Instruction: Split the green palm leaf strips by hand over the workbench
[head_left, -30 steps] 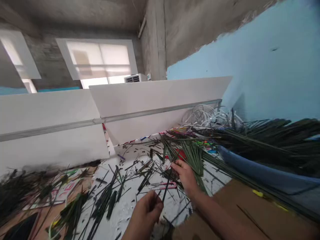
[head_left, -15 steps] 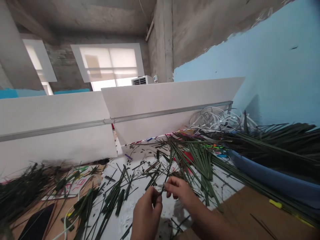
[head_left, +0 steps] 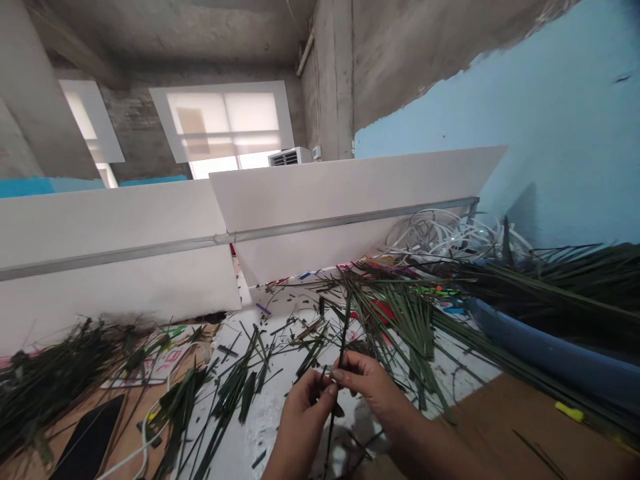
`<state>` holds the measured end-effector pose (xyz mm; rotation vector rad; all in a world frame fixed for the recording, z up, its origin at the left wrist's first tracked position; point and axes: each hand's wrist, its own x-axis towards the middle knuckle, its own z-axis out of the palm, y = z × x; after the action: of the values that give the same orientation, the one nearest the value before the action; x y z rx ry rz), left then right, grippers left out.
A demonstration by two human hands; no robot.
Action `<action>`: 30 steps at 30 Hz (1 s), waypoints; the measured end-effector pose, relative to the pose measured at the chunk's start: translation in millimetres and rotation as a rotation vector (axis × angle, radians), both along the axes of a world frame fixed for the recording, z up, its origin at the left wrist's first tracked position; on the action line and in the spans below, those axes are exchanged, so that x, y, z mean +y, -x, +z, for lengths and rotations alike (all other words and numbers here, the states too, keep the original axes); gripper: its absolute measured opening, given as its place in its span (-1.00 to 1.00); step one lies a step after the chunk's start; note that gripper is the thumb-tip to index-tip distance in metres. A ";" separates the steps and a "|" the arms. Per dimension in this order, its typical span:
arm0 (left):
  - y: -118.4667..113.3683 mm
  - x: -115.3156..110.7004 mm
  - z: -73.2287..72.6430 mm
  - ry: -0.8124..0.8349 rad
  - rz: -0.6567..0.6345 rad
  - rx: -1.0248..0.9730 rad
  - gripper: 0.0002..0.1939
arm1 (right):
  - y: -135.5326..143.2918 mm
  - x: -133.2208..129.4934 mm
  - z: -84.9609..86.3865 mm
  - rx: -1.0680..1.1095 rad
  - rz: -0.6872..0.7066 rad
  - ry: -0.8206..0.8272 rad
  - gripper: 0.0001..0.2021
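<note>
A long, narrow dark green leaf strip (head_left: 345, 333) runs up and down between my hands, its upper end pointing away from me and its lower part hanging below my fingers. My left hand (head_left: 309, 403) pinches it between thumb and forefinger. Just to the right, my right hand (head_left: 367, 380) pinches the same strip slightly higher, the fingertips of both hands nearly meeting. Beneath lies a white tabletop (head_left: 270, 393) strewn with leaf scraps. A fan-shaped palm leaf (head_left: 417, 327) lies right of my hands, and a bunch of cut strips (head_left: 235, 387) to the left.
A blue tub (head_left: 550, 347) heaped with long leaves stands at the right. Coiled white strips (head_left: 445, 233) lie at the back right. A dark phone (head_left: 90, 437) and a white cable (head_left: 145, 443) are at the lower left. White panels (head_left: 350, 193) border the table's far side.
The view has shifted slightly. Both hands have moved a little right, and the leaf strip now stands more upright, with its lower part showing below my fingers.
</note>
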<state>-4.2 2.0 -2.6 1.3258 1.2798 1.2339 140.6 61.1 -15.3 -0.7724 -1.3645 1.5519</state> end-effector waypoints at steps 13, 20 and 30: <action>17.3 10.2 29.8 0.032 0.203 -0.566 -0.61 | 17.7 -29.5 -10.3 -0.033 0.196 0.067 -0.67; -3.8 4.3 32.4 0.021 0.203 -0.594 -0.68 | 31.6 -46.2 -19.4 0.020 0.197 0.085 -0.80; 17.6 0.6 33.5 0.155 -0.027 -0.039 -0.60 | -1.6 -10.6 8.9 0.028 -0.136 0.026 -0.72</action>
<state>-21.8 2.6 30.9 1.1981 1.2988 1.1137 142.2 50.5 -6.4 -0.8391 -1.2473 1.4707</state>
